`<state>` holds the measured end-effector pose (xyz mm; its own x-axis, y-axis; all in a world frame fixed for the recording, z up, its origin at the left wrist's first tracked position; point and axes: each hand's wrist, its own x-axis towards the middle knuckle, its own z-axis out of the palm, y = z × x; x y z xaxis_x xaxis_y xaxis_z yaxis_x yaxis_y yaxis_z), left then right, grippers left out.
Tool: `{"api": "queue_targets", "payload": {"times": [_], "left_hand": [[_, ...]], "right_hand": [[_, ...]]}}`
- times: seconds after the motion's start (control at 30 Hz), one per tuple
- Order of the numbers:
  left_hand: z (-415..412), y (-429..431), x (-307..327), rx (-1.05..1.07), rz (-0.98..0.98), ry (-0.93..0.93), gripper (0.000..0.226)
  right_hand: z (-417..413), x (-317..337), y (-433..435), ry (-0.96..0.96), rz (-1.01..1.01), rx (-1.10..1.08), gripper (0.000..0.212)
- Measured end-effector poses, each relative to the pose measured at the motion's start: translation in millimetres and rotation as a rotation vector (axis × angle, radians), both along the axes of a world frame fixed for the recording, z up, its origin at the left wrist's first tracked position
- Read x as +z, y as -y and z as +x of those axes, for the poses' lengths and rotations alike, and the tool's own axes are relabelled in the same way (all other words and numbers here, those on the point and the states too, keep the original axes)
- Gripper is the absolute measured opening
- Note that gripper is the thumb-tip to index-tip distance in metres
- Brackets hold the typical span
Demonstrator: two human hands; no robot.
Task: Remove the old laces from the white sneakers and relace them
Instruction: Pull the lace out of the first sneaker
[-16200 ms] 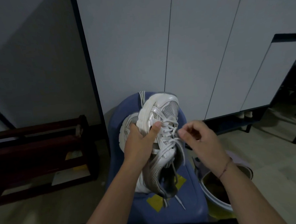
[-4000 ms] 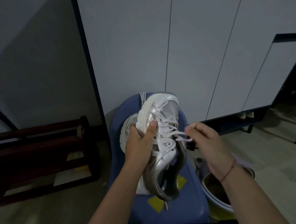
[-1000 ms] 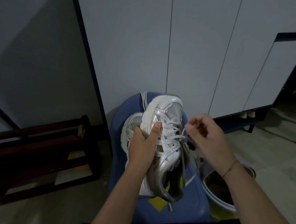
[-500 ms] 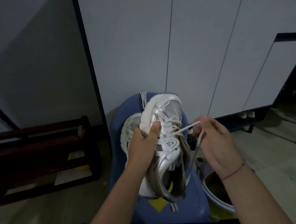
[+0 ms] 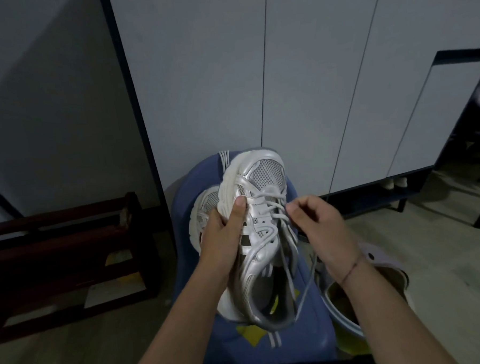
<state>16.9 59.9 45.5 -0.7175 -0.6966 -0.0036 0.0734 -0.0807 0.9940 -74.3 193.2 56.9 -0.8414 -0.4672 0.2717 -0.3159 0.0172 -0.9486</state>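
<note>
While the left hand (image 5: 222, 238) grips the white sneaker (image 5: 264, 236) by its side, the right hand (image 5: 322, 227) pinches a lace (image 5: 276, 205) at the eyelets.
Sneaker held toe-far above a blue seat (image 5: 305, 342); a second sneaker (image 5: 204, 208), apparently, lies behind it at left.

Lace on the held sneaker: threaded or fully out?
Partly threaded. The lace crosses the front of the sneaker; loose strands dangle by the heel opening, and the right hand pinches one.

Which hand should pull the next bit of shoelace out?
The right hand: it pinches the lace by the eyelets, while the left hand is busy gripping the sneaker to steady it.
</note>
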Motion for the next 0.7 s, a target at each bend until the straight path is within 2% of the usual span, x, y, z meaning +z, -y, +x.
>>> {"api": "queue_targets", "payload": {"times": [0.1,0.17,0.23,0.3,0.33,0.47,0.7], "left_hand": [[0.8,-2.5,0.8,0.007,0.008,-0.022,0.022],[1.1,-2.7,0.6,0.007,0.015,-0.046,0.033],[1.4,-2.2,0.0,0.015,0.009,-0.051,0.049],[1.3,-2.3,-0.7,0.016,-0.018,-0.043,0.055],[1.2,-2.3,-1.2,0.013,-0.019,-0.033,0.053],[1.5,-5.3,0.5,0.007,0.019,-0.021,0.021],[0.9,1.4,-3.7,0.049,-0.117,0.064,0.042]], "right_hand": [[1.3,1.7,-0.3,0.006,-0.034,0.053,0.010],[2.0,3.0,-1.9,0.010,-0.037,0.079,0.002],[2.8,2.8,-1.6,-0.003,-0.039,0.078,0.005],[4.4,2.6,0.2,-0.025,-0.039,0.061,0.006],[5.2,2.1,1.2,-0.037,-0.041,0.052,0.007],[9.5,1.6,4.2,-0.132,-0.005,0.024,0.010],[9.5,9.7,-5.9,-0.276,0.023,0.021,0.013]]}}
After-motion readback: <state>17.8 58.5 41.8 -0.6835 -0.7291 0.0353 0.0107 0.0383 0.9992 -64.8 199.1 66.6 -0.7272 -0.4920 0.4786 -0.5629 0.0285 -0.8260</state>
